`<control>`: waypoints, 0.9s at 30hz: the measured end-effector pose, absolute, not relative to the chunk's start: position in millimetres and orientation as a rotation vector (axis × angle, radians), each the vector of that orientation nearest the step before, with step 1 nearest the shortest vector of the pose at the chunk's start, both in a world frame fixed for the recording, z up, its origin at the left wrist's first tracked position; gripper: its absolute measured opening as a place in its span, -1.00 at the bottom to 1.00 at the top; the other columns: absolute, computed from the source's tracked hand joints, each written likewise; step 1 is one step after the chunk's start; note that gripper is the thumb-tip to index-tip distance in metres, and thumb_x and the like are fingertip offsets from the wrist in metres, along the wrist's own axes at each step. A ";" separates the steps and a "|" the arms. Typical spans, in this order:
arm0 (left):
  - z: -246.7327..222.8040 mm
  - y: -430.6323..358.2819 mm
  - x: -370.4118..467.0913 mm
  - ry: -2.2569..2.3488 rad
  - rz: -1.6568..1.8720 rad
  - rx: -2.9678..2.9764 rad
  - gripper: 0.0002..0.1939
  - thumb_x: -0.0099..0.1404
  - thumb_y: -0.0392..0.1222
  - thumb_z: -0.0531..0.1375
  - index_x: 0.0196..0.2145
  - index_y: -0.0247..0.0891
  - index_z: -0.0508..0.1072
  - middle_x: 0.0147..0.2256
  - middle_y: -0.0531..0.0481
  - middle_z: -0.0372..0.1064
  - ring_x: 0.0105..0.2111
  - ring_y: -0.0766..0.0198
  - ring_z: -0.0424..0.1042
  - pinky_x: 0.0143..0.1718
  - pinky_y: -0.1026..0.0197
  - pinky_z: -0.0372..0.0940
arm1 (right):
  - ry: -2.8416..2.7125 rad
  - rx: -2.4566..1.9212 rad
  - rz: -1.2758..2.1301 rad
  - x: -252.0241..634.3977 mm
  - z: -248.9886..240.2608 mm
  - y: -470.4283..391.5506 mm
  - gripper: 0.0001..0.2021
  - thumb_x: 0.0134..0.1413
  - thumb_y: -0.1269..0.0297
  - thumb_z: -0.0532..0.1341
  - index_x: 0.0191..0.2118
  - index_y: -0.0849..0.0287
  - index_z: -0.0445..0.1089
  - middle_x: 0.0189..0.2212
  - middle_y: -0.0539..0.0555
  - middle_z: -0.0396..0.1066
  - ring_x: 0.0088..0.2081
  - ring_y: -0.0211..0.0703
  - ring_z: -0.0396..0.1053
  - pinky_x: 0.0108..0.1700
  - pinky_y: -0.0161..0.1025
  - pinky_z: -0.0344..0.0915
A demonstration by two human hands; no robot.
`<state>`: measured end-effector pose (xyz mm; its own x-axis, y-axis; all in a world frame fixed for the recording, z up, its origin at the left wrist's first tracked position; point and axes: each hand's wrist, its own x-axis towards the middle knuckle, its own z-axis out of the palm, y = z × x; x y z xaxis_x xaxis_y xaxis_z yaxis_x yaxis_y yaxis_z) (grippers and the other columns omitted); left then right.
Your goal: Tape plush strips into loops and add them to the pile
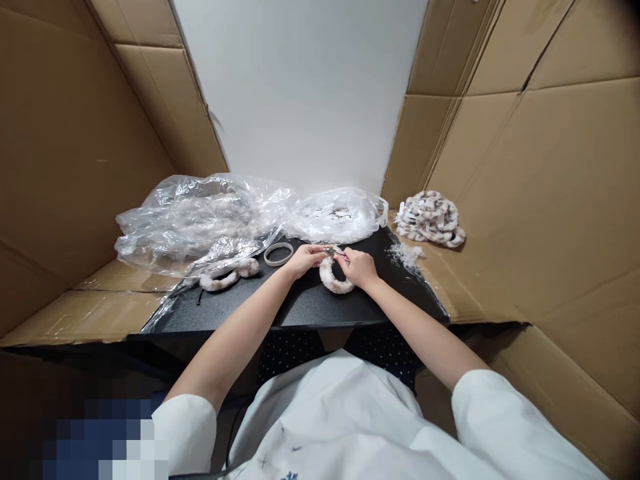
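A fluffy white-and-brown ring (336,285) rests on the black table between my hands. My left hand (306,259) pinches the ring's top edge, its fingers closed. My right hand (361,267) is closed around a small tool with reddish handles (342,254), whose metal tip meets the top of the ring near my left fingertips. Just left of my left hand lies a pale tape-like ring (279,254). Another fluffy piece (220,281) is farther left on the table, partly under clear plastic.
A large clear bag (200,220) of fluffy material fills the back left, beside a smaller bag (335,217) with white pieces. Fluffy rings (429,217) are piled at the back right, near white scraps (407,257). Cardboard walls (550,200) stand on both sides.
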<state>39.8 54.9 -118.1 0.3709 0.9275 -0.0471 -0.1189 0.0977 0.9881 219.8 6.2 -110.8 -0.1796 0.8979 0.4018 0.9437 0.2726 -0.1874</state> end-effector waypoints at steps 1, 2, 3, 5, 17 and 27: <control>-118.5 55.5 39.5 0.877 0.935 1.212 -0.42 -0.22 -0.13 0.49 -0.18 -0.35 0.59 -0.36 -0.10 0.55 -0.40 0.29 0.47 -0.29 0.25 0.32 | -2.119 -1.667 -0.139 219.9 -110.8 6.2 -0.64 0.28 0.05 0.02 -0.26 0.20 0.43 -0.33 0.14 0.54 -0.31 -0.11 0.47 -0.39 -0.31 0.06; -118.8 56.0 39.3 0.883 0.930 1.211 -0.43 -0.22 -0.13 0.49 -0.18 -0.35 0.60 -0.37 -0.10 0.55 -0.40 0.29 0.47 -0.29 0.25 0.32 | -2.121 -1.672 -0.136 220.1 -110.6 6.1 -0.64 0.28 0.04 0.02 -0.26 0.20 0.43 -0.32 0.14 0.54 -0.31 -0.11 0.47 -0.39 -0.31 0.06; -119.1 56.2 39.1 0.887 0.927 1.210 -0.44 -0.22 -0.14 0.49 -0.19 -0.36 0.60 -0.38 -0.10 0.55 -0.41 0.30 0.46 -0.29 0.26 0.31 | -2.124 -1.678 -0.133 220.2 -110.4 5.8 -0.64 0.28 0.04 0.02 -0.26 0.19 0.43 -0.32 0.14 0.54 -0.30 -0.11 0.47 -0.39 -0.31 0.06; -119.4 56.2 39.0 0.886 0.923 1.210 -0.44 -0.22 -0.14 0.49 -0.20 -0.35 0.60 -0.38 -0.08 0.55 -0.42 0.32 0.45 -0.30 0.28 0.31 | -2.127 -1.686 -0.124 220.1 -110.0 5.0 -0.64 0.28 0.03 0.02 -0.26 0.19 0.42 -0.32 0.13 0.54 -0.29 -0.10 0.47 -0.38 -0.30 0.07; -127.2 59.0 40.4 0.869 0.920 1.271 -0.46 -0.17 -0.11 0.47 -0.18 -0.35 0.59 -0.35 -0.10 0.55 -0.41 0.29 0.47 -0.28 0.24 0.32 | -2.135 -1.705 -0.147 217.8 -112.6 6.3 -0.62 0.27 0.00 0.01 -0.20 0.18 0.42 -0.27 0.17 0.54 -0.25 -0.05 0.48 -0.35 -0.30 0.12; -121.3 57.0 43.3 0.971 0.912 1.259 -0.56 -0.15 -0.19 0.45 -0.25 -0.35 0.60 -0.42 -0.05 0.53 -0.44 0.33 0.44 -0.32 0.28 0.30 | -2.143 -1.727 -0.142 221.2 -112.2 5.4 -0.62 0.27 0.00 0.01 -0.24 0.18 0.43 -0.30 0.14 0.55 -0.26 -0.06 0.49 -0.38 -0.30 0.09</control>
<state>43.3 57.0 -121.3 0.3348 0.9388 -0.0813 -0.0222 0.0941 0.9953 221.2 5.4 -112.2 -0.1699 0.9192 0.3552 0.9582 0.2383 -0.1585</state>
